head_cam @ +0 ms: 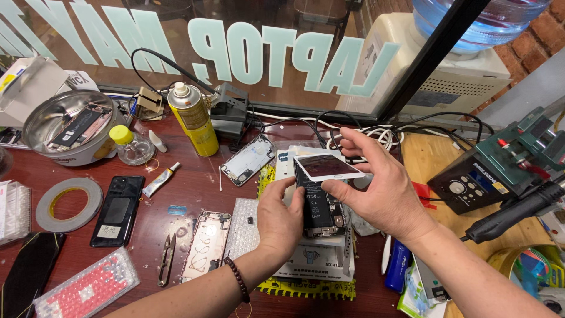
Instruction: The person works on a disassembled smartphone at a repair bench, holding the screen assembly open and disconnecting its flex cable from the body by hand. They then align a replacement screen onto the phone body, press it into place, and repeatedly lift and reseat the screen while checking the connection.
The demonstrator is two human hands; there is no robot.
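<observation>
Thing: we see an opened white smartphone body with its black battery exposed [319,209], at the centre of the dark red wooden surface [194,188], with its thin white-framed glass screen panel [327,166] lifted at 12 o'clock.
Handling: we judge the panel light, stiff, slippery and fragile; we would grip its edges only.
Left hand [280,221]: at 9 o'clock of the body, closed around its side.
Right hand [376,188]: at 3 o'clock, fingers spread, pinching the panel's edges.
</observation>
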